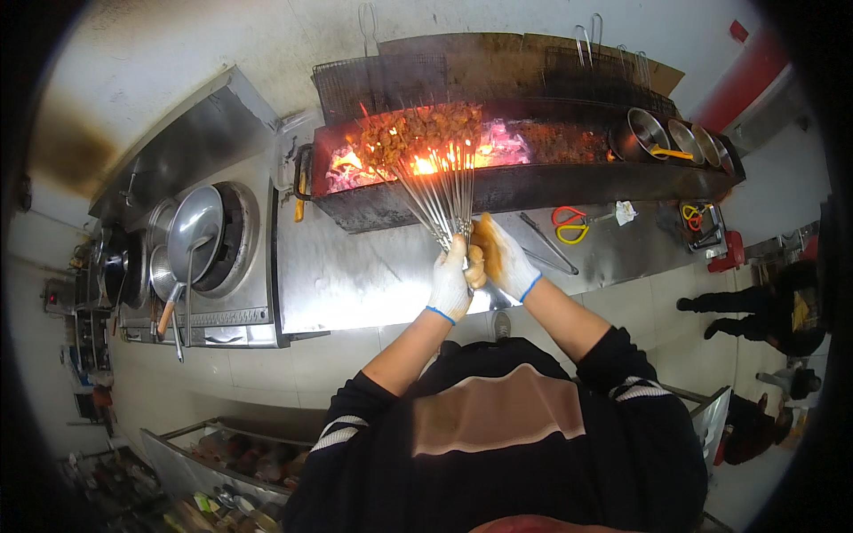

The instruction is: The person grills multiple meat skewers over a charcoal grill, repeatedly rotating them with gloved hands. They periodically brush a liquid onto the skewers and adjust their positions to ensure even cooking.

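Both my hands wear white knitted gloves with blue cuffs and meet around one bundle of metal skewers (438, 202). My left hand (450, 282) is closed on the handle ends. My right hand (508, 259), its glove stained yellow-brown, is pressed against the bundle from the right with its fingers curled around it. The skewers fan out away from me, and browned pieces of meat (422, 133) crowd their far ends over the long charcoal grill (569, 184). Flames and glowing coals (505, 147) burn beneath and beside the meat.
On the steel counter (355, 275) lie tongs (553, 246), scissors with red and yellow handles (570, 224) and a crumpled tissue (625, 212). Metal bowls (647, 131) rest at the grill's right end. A wok (195, 226) stands on the left stove. People (755, 311) are at far right.
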Demonstrator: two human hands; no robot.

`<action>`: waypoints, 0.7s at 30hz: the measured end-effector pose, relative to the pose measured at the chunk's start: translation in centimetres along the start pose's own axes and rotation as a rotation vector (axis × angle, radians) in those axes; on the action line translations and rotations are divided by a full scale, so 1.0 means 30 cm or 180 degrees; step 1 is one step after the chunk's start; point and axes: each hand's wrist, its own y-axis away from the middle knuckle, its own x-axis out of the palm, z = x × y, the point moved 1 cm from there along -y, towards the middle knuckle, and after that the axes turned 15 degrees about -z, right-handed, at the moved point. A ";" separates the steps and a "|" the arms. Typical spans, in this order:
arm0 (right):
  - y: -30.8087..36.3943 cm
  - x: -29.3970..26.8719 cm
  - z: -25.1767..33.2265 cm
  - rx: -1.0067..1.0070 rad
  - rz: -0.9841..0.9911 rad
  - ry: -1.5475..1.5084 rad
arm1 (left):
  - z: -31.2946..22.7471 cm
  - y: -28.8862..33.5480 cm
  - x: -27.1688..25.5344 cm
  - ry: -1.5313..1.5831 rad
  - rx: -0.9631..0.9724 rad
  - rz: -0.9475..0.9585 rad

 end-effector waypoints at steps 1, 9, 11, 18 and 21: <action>-0.019 0.025 0.021 0.0192 -0.0067 0.0350 | -0.016 0.013 -0.006 0.0082 0.0057 0.0153; -0.042 0.200 -0.027 -0.0160 0.0186 0.0503 | -0.164 0.173 0.004 0.0214 -0.0324 -0.0127; -0.029 0.220 0.002 -0.0092 0.0024 0.0852 | -0.207 0.183 0.018 0.0246 -0.0701 -0.0176; -0.087 0.212 0.048 0.0023 0.0426 0.0486 | -0.212 0.095 0.024 -0.0056 -0.0067 -0.0252; -0.090 0.146 0.009 -0.0113 0.0453 0.0244 | -0.122 0.091 -0.016 -0.0384 0.0409 -0.0599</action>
